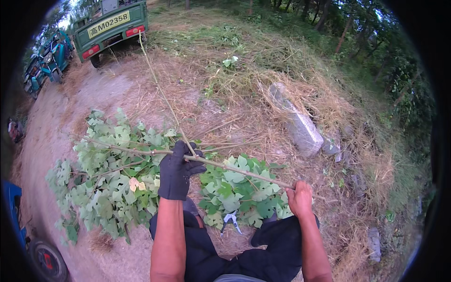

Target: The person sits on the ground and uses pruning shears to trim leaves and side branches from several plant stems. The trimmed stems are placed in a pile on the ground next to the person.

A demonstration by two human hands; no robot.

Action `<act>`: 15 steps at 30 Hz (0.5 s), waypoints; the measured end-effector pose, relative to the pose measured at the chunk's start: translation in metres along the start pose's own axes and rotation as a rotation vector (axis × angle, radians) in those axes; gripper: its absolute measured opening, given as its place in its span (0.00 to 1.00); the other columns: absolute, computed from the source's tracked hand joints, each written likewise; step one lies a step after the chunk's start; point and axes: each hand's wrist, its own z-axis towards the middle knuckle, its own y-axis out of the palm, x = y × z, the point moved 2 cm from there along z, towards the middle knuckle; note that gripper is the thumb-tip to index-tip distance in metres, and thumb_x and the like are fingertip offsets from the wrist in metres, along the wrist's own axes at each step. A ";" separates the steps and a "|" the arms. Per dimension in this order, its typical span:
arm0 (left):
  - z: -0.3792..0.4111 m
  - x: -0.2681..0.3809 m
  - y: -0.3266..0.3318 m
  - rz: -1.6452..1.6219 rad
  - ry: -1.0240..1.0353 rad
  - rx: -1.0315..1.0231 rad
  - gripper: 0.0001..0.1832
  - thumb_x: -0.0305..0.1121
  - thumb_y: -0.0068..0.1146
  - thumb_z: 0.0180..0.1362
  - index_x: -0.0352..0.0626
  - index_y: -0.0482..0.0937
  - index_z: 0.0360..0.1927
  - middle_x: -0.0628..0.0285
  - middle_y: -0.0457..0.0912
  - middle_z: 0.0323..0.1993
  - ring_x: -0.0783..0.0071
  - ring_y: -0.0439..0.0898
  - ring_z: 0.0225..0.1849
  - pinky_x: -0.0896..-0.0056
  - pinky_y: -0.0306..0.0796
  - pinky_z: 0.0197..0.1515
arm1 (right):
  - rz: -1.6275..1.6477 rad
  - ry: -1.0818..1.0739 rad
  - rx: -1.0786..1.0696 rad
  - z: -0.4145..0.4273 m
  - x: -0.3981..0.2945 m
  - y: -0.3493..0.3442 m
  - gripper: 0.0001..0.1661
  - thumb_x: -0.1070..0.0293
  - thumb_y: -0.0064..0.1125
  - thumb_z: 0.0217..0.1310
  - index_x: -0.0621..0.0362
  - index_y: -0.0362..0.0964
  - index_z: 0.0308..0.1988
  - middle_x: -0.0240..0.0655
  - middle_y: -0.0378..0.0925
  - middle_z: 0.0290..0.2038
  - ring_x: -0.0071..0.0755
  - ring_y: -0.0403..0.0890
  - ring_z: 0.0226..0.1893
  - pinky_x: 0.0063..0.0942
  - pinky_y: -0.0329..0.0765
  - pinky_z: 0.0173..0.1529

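A long forked branch point(239, 171), bare of leaves, lies across in front of me. My left hand point(178, 172), in a black glove, grips it at the fork, where a thin side shoot point(160, 90) runs up and away. My bare right hand point(300, 198) is closed around the thicker stem towards its right end. Below the branch, pruning shears point(230, 222) rest on the ground between my feet. A heap of large lobed green leaves point(109, 179) spreads at the left, and a smaller leaf pile point(243, 190) sits under the branch.
Stone blocks point(299, 130) lie in dry grass at the right. A green cargo vehicle point(111, 28) stands at the back left, beside a teal three-wheeler point(53, 58). At the lower left is a vehicle wheel point(48, 259). Several bare sticks point(229, 145) lie beyond the branch.
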 end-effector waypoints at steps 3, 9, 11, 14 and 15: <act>0.003 -0.003 -0.001 -0.052 -0.014 -0.022 0.28 0.53 0.52 0.64 0.32 0.76 0.45 0.51 0.81 0.32 0.64 0.84 0.29 0.67 0.82 0.29 | 0.113 -0.041 0.062 -0.005 0.004 0.008 0.13 0.62 0.59 0.59 0.61 0.70 0.37 0.48 0.73 0.35 0.55 0.73 0.40 0.46 0.66 0.48; 0.005 0.001 -0.002 -0.198 0.041 -0.086 0.35 0.61 0.45 0.64 0.32 0.72 0.50 0.48 0.81 0.38 0.60 0.84 0.38 0.62 0.81 0.39 | 0.136 -0.102 0.148 -0.005 -0.007 0.008 0.12 0.64 0.62 0.57 0.60 0.70 0.35 0.47 0.72 0.30 0.53 0.73 0.35 0.45 0.69 0.42; 0.004 0.003 0.001 -0.268 0.043 -0.126 0.38 0.63 0.42 0.64 0.32 0.70 0.53 0.46 0.81 0.41 0.58 0.83 0.41 0.59 0.81 0.42 | 0.206 -0.045 0.159 -0.003 -0.003 0.011 0.12 0.64 0.62 0.57 0.61 0.70 0.31 0.46 0.70 0.28 0.52 0.73 0.33 0.44 0.69 0.38; 0.003 0.004 0.000 -0.296 0.032 -0.176 0.41 0.66 0.38 0.64 0.31 0.67 0.57 0.44 0.80 0.44 0.54 0.83 0.44 0.55 0.79 0.46 | 0.298 0.056 0.129 0.000 -0.002 0.010 0.14 0.61 0.61 0.58 0.61 0.69 0.29 0.47 0.70 0.29 0.54 0.72 0.35 0.47 0.68 0.41; 0.004 0.004 0.000 -0.301 0.026 -0.168 0.41 0.66 0.38 0.63 0.31 0.67 0.57 0.44 0.80 0.44 0.54 0.83 0.44 0.55 0.79 0.45 | 0.296 0.045 0.158 0.001 -0.003 0.010 0.14 0.63 0.61 0.58 0.61 0.69 0.28 0.47 0.70 0.28 0.52 0.72 0.33 0.45 0.68 0.39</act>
